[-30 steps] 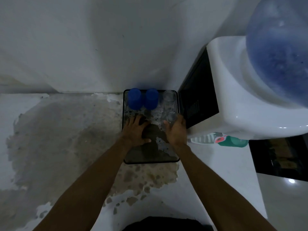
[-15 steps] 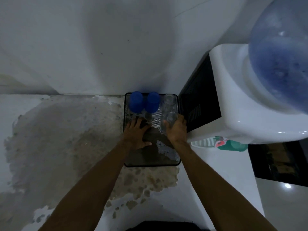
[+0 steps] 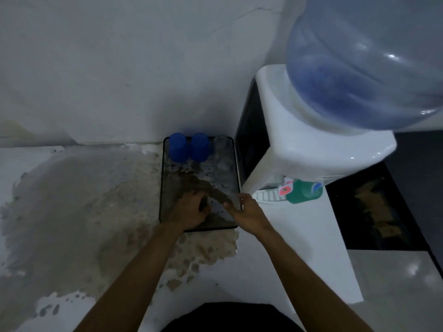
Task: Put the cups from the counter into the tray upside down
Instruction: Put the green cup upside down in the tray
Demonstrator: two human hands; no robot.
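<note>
A black mesh tray [image 3: 162, 183] lies on the counter against the wall. At its far end stand two blue cups [image 3: 177, 147] [image 3: 199, 146], upside down, side by side. Right of them are two clear glasses [image 3: 221, 143] [image 3: 224, 164], faint in the dim light. My left hand [image 3: 191, 208] rests over the tray's near part with its fingers curled in and nothing seen in them. My right hand [image 3: 249, 212] hovers at the tray's near right rim, fingers spread, holding nothing.
A white water dispenser [image 3: 311, 140] with a big blue bottle [image 3: 371, 68] stands tight against the tray's right side; its green tap [image 3: 303, 191] juts out near my right hand. The counter [image 3: 84, 200] left of the tray is worn brown. A wall closes the back.
Both hands have drawn back from the tray's middle to its near end. My right hand has let go of the clear glass, which stays in the tray. My left fingers have curled.
</note>
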